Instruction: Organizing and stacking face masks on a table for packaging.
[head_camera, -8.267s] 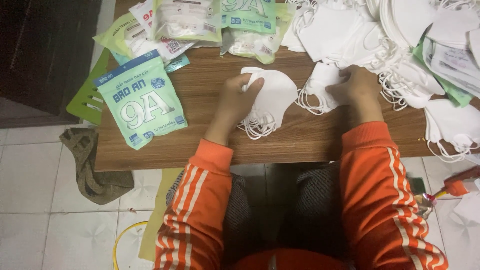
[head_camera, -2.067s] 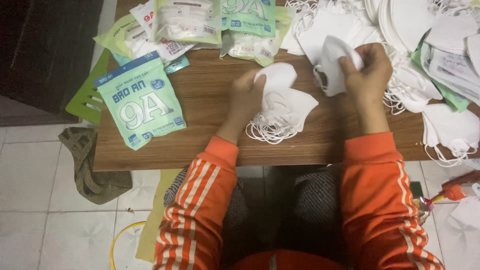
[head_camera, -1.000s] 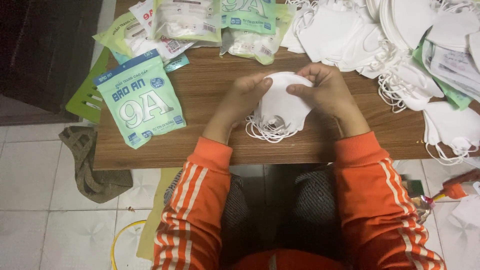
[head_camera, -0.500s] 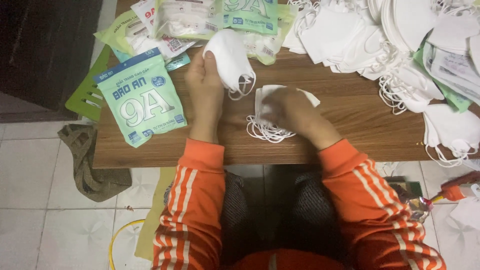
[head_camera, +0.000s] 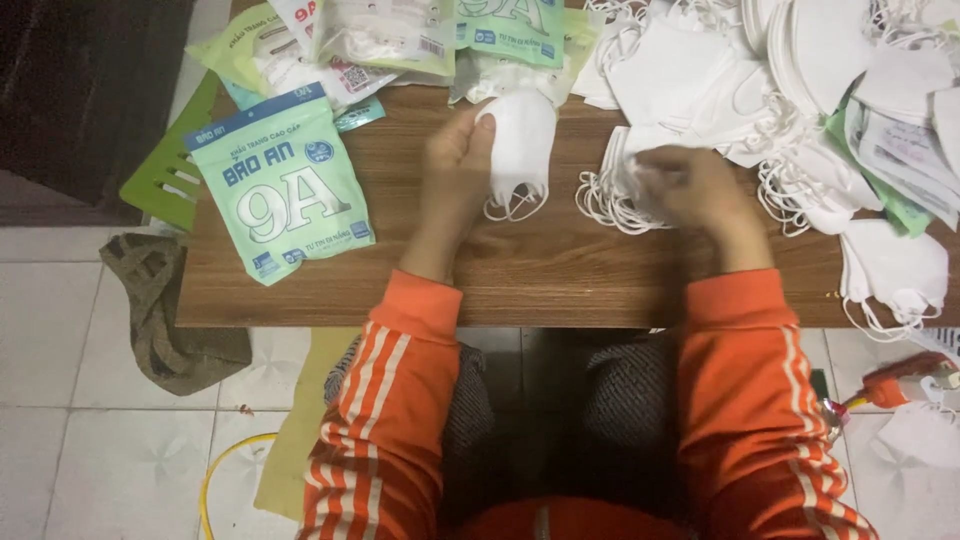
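Surface: wooden table (head_camera: 520, 280), seen from above, with the person seated at its near edge.
Left hand: left hand (head_camera: 455, 170) closed around a folded white face mask (head_camera: 520, 140), fingers curled on its left edge; the mask hangs upright, ear loops dangling just over the tabletop.
Right hand: right hand (head_camera: 700, 190) pressed palm down, fingers bent, on a small stack of white masks (head_camera: 615, 185) lying flat at table centre.
Stack loops: elastic loops spill from the stack toward the left.
Left side: green printed mask pouch (head_camera: 285, 190) lying flat, well apart from both hands.
Far edge: further filled pouches (head_camera: 385, 35).
Right side: large heap of loose white masks (head_camera: 800, 80).
Floor: crumpled cloth (head_camera: 160, 310) beside the table.
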